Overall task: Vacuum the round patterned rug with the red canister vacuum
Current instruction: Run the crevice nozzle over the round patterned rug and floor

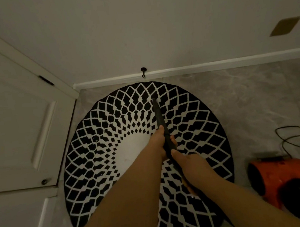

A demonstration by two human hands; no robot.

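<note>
Both hands on the black wand (pixel 159 116), stacked along it. Left hand (pixel 158 140) higher up the shaft, fingers wrapped round it, thumb pointing toward the tip. Right hand (pixel 181 155) just below and touching the left, fingers curled round the wand from the 3 o'clock side. Firm grip on both, nothing else held

Wand runs from between the forearms toward 12 o'clock, narrow tip down on the rug (pixel 98 151) near its far edge, roughly 1 o'clock from rug centre. Exact tip contact hard to judge, dark on dark

Rug: round, black with white lattice, pale centre, lies on grey marble-look floor (pixel 245 100). Far edge nearly touches the baseboard (pixel 214 65)

Vacuum (pixel 287 178): red-orange canister with black parts, on the floor at 4 o'clock from rug, just off its edge. Black cord (pixel 298 139) loops loose on the floor beyond it, at 3 o'clock

White door (pixel 18 126) at 9 o'clock, beside rug edge. Small black doorstop (pixel 143 71) on the baseboard at 12 o'clock. Tan diamond patch (pixel 284 26) on the wall at 2 o'clock

No readable brand, label or text anywhere, lighting dim
</note>
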